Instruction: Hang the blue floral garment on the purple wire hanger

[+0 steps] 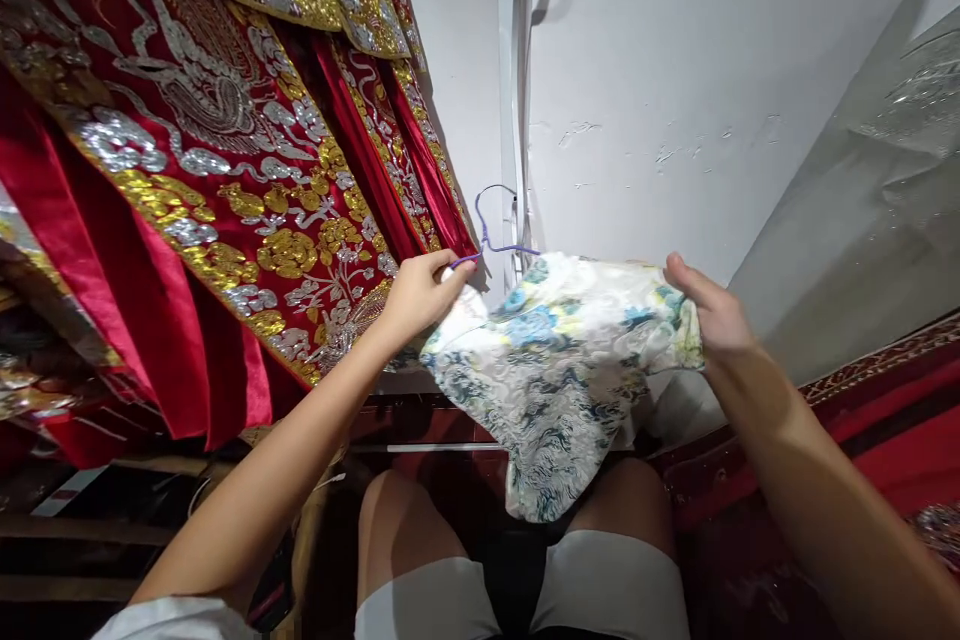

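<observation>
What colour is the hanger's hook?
Purple, on the hanger above the floral garment; head view.

A single camera sits on the person's head and looks forward and steeply down, so the wearer's own knees (510,560) fill the bottom edge and both forearms run up from the lower corners. It faces a white wall (637,100) that rises to the top edge. Red embroidered robes (187,170) hang close along the left (the wide lens bends them). Everything lies within arm's reach.
</observation>
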Action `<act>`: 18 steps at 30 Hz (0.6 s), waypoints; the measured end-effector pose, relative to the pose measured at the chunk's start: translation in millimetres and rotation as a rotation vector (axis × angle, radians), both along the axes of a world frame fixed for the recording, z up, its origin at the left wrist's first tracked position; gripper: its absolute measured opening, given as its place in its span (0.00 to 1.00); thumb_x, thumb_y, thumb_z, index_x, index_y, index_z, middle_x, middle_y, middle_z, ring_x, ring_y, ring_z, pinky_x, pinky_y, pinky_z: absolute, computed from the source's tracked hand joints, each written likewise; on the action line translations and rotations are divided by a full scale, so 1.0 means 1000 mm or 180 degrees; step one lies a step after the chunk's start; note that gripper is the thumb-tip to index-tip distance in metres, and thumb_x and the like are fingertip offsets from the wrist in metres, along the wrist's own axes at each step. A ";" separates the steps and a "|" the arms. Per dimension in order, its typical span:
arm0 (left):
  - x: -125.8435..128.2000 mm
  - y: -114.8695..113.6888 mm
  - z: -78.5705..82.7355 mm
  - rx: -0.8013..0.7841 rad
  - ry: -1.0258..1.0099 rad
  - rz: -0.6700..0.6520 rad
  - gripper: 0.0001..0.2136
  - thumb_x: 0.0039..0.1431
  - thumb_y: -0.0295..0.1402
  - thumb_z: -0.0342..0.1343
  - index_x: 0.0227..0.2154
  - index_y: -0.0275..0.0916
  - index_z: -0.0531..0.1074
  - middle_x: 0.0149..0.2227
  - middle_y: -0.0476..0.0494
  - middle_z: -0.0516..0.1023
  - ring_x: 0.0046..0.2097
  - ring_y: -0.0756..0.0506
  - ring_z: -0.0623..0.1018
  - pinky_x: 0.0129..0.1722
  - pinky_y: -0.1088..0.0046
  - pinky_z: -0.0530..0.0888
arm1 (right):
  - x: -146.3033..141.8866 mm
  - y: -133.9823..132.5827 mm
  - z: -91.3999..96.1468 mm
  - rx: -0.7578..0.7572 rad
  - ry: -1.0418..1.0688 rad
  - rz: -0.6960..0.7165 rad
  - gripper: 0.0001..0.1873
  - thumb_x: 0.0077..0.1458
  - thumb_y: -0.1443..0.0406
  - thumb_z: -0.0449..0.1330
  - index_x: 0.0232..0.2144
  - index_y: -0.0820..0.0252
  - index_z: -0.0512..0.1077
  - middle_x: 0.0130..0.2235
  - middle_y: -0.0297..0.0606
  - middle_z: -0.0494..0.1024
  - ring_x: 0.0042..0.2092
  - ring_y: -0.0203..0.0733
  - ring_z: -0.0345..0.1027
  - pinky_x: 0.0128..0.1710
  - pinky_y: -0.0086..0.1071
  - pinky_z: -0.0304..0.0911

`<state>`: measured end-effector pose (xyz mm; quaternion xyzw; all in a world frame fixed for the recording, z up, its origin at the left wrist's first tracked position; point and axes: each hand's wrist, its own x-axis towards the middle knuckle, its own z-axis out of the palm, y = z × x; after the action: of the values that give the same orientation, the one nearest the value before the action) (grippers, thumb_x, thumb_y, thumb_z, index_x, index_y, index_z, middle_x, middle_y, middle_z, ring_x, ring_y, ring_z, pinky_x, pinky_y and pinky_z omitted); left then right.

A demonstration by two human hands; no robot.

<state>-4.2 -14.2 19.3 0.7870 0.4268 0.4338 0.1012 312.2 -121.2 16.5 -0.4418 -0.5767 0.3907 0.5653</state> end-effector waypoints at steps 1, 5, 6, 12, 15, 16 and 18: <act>-0.003 0.005 -0.003 0.0022 -0.0122 0.0053 0.18 0.62 0.43 0.56 0.20 0.38 0.68 0.19 0.52 0.62 0.25 0.50 0.61 0.27 0.72 0.56 | -0.007 -0.007 0.003 -0.0030 -0.0141 0.0441 0.38 0.50 0.31 0.58 0.37 0.56 0.82 0.36 0.44 0.84 0.45 0.57 0.80 0.42 0.44 0.75; -0.015 0.015 -0.024 -0.0238 -0.0790 -0.0337 0.21 0.64 0.47 0.56 0.20 0.39 0.65 0.21 0.51 0.65 0.26 0.50 0.65 0.28 0.73 0.61 | -0.023 -0.023 -0.002 -0.0071 -0.1183 0.2185 0.33 0.54 0.38 0.62 0.48 0.57 0.81 0.47 0.45 0.84 0.51 0.53 0.78 0.50 0.41 0.73; -0.016 0.013 -0.028 -0.0356 -0.0876 -0.0550 0.20 0.62 0.49 0.58 0.23 0.39 0.68 0.23 0.51 0.68 0.27 0.50 0.67 0.29 0.74 0.64 | -0.025 -0.021 -0.009 -0.0035 -0.1508 0.2113 0.29 0.58 0.43 0.62 0.50 0.56 0.80 0.48 0.45 0.83 0.51 0.52 0.78 0.52 0.41 0.72; 0.004 -0.033 -0.032 -0.0666 -0.0547 -0.1683 0.16 0.64 0.46 0.60 0.40 0.37 0.74 0.36 0.44 0.77 0.39 0.46 0.77 0.41 0.71 0.73 | -0.054 0.018 -0.086 0.1047 -0.2817 0.0177 0.46 0.54 0.61 0.67 0.71 0.57 0.55 0.69 0.52 0.64 0.69 0.60 0.59 0.66 0.55 0.61; 0.025 -0.059 -0.024 -0.0726 -0.0357 -0.2329 0.14 0.68 0.44 0.56 0.42 0.37 0.75 0.40 0.40 0.79 0.43 0.44 0.79 0.46 0.68 0.74 | -0.083 0.032 -0.120 0.1881 -0.3043 -0.0185 0.56 0.51 0.59 0.70 0.73 0.57 0.45 0.73 0.53 0.52 0.73 0.63 0.46 0.71 0.63 0.47; 0.032 -0.066 -0.022 -0.0699 -0.0332 -0.2493 0.14 0.69 0.44 0.54 0.42 0.37 0.75 0.41 0.39 0.79 0.45 0.44 0.79 0.48 0.66 0.74 | -0.090 0.035 -0.128 0.2061 -0.3030 -0.0265 0.54 0.52 0.58 0.69 0.73 0.56 0.46 0.73 0.53 0.54 0.73 0.64 0.46 0.71 0.64 0.45; 0.042 -0.077 -0.016 -0.0585 -0.0331 -0.2664 0.15 0.71 0.43 0.51 0.43 0.37 0.76 0.43 0.38 0.78 0.48 0.42 0.78 0.52 0.64 0.74 | -0.098 0.039 -0.140 0.2164 -0.2921 -0.0332 0.48 0.54 0.58 0.66 0.71 0.53 0.49 0.69 0.51 0.62 0.71 0.63 0.52 0.70 0.65 0.48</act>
<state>38.3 -91.5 3.0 0.8571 0.1020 0.3547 0.3595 214.1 -82.1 -123.1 -0.3874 -0.8337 -0.0770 0.3860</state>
